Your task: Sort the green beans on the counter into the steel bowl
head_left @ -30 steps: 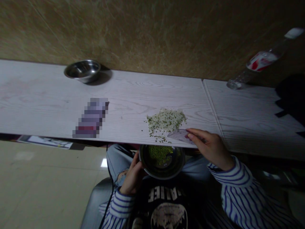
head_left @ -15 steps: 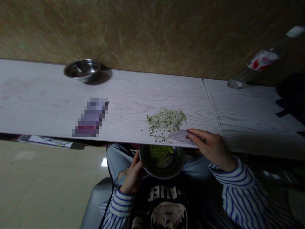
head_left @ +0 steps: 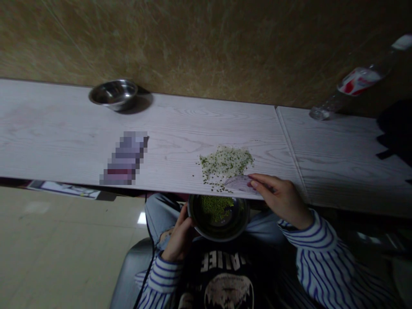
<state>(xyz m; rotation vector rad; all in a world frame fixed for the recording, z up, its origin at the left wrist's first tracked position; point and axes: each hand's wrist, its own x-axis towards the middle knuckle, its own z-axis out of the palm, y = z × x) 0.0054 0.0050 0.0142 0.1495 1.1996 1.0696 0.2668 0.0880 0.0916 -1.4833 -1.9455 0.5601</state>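
The left hand [head_left: 178, 238] is clamping its fingers on a metal bowl [head_left: 240, 223], which is holding green beans [head_left: 215, 208] below the bench [head_left: 174, 161] edge. The right hand [head_left: 283, 199] is pinching a translucent flat piece [head_left: 238, 183] beside the white-and-green grain pile [head_left: 227, 161] on the bench.

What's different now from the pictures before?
The right hand and the see-through piece it holds moved slightly left along the table's near edge. Nothing was newly grabbed or let go. The left hand still holds the bowl of green grains, and the white-and-green pile looks the same.
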